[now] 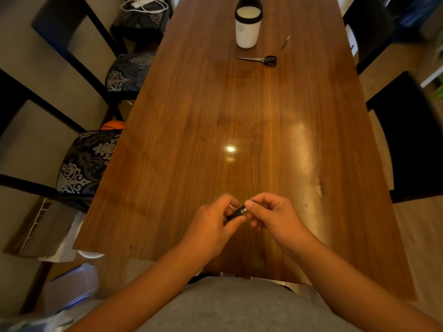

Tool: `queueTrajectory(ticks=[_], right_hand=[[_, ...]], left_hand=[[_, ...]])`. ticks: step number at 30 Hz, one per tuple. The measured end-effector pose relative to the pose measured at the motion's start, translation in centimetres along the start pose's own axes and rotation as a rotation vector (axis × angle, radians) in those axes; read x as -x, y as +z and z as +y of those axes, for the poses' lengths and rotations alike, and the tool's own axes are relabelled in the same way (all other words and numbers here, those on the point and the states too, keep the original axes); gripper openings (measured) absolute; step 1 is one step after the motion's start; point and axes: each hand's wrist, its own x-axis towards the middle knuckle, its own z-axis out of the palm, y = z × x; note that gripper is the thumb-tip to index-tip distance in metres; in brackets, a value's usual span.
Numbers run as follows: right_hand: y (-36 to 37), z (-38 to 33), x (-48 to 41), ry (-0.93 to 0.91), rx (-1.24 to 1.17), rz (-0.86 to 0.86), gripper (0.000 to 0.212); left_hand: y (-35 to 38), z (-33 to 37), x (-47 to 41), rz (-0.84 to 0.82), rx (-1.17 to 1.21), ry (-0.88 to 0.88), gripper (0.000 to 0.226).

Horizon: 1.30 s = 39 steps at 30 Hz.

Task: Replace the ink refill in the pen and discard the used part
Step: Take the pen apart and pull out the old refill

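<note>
A: Quick one. Where's the short black plastic pen (238, 211) sitting relative to your hands?

B: Right between them. You're holding it just above the near end of the glossy brown wooden table (239, 121), close to your body. Your left hand (214, 222) is pinching the lower-left end, your right hand (272, 215) is pinching the upper-right end.

A: Long axis?

B: It's running diagonally, lower-left to upper-right. Both hands are closed on it, fingers curled; thumbs are meeting near the middle of the barrel.

A: Which hand's nearer?

B: Neither, both are touching it. My guess is you're twisting or pulling the barrel apart along that axis, so keep the pull in line with the pen.

A: Refill showing?

B: Can't tell, fingers are covering most of it. There's a thin dark stick-like thing (284, 43) lying far up the table, maybe a refill; too small to say.

A: Where's the discard going?

B: Likely the tall white cylindrical bin with a black rim (248, 25) at the far end, well apart from your hands. The black-handled scissors (260, 60) are lying just in front of it.
</note>
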Motion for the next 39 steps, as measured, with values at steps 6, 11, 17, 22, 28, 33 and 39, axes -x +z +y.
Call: queueTrajectory(ticks=[6,11,17,22,28,33,39], right_hand=[[0.4,0.2,-0.1,0.047,-0.03,0.007,0.013],[0.6,-0.2,-0.4,0.058,-0.022,-0.002,0.011],[0.8,-1.4,-0.8,0.042,-0.023,-0.01,0.01],[0.2,-1.9,-0.9,0.019,-0.016,-0.043,0.009],[0.0,-1.9,-1.2,0.017,-0.054,-0.019,0.011],[-0.4,-1.9,-1.6,0.02,-0.089,-0.003,0.015],[-1.1,-2.0,-1.7,-0.007,-0.06,-0.042,0.012]], left_hand=[[-0.3,-0.4,0.6,0.028,-0.162,0.023,0.017],[-0.8,-0.3,0.6,0.016,-0.194,0.039,0.018],[-1.1,-0.3,0.4,0.037,-0.197,-0.034,0.023],[-2.1,-0.3,-0.6,-0.252,0.267,-0.182,0.022],[-2.2,-0.7,-1.2,-0.092,0.045,-0.012,0.016],[-2.0,-0.4,-1.5,-0.052,-0.071,0.082,0.016],[-2.4,-0.5,-2.6,-0.286,0.237,-0.068,0.015]])
